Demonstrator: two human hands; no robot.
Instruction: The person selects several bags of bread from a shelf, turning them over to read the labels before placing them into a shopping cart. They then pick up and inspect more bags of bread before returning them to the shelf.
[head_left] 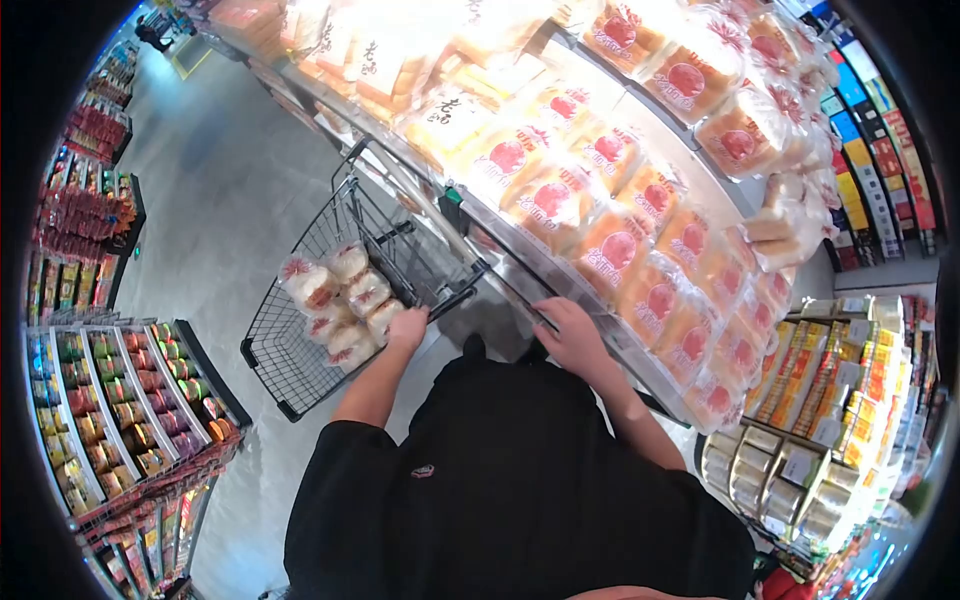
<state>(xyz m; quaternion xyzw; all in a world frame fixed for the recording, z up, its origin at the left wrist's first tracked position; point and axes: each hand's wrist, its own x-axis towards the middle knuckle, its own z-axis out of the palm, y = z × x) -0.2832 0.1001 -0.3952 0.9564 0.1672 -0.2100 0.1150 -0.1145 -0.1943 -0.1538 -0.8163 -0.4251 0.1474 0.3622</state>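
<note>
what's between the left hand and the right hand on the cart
Head view: the cart's black handle bar spans between the left hand and right hand; no goods lie there.

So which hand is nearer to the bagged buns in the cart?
Left. The left hand is at the cart's rim, right beside the bagged buns. The right hand rests apart at the display shelf edge.
</note>
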